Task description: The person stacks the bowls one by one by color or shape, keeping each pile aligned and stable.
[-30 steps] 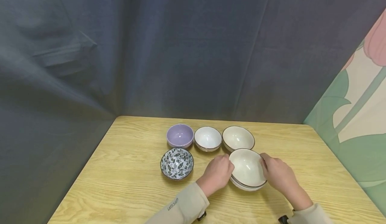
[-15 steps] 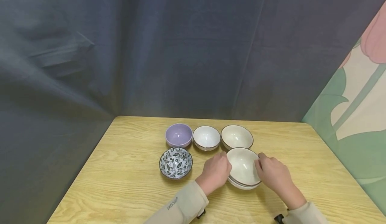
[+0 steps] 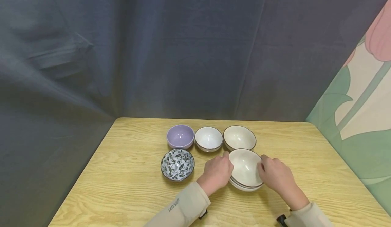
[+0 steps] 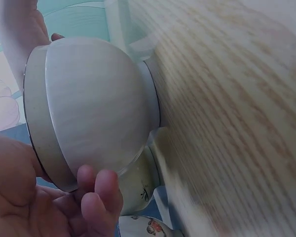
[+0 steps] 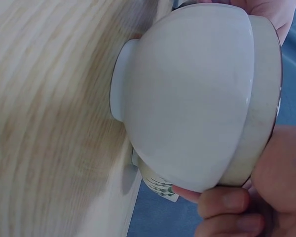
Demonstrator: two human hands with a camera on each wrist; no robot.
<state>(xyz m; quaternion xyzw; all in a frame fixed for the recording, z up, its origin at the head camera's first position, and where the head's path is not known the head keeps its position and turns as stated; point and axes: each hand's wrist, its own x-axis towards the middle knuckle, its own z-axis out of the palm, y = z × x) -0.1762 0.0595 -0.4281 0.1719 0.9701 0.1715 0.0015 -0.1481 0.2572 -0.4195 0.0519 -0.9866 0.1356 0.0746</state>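
Note:
In the head view, a cream bowl with a dark rim [image 3: 244, 166] sits nested in a white bowl [image 3: 245, 188]. My left hand [image 3: 217, 171] grips the stack's left side at the rim, and my right hand [image 3: 276, 172] grips its right side. In both wrist views the thumbs lie at the rim and the fingers curl against the outside. The white bowl's foot [image 5: 119, 81] appears to meet the table. The cream bowl's lower part is hidden inside the white one.
Behind stand a purple bowl [image 3: 180, 137], a small white bowl [image 3: 209, 138] and another cream bowl [image 3: 239, 138] in a row. A leaf-patterned bowl [image 3: 177, 165] is left of my left hand. Dark cloth [image 3: 189, 57] hangs behind the wooden table [image 3: 122, 186].
The upper cream bowl and my right hand have shifted slightly left. Both hands keep their grip, and the other bowls stay in place while the view drifts a little.

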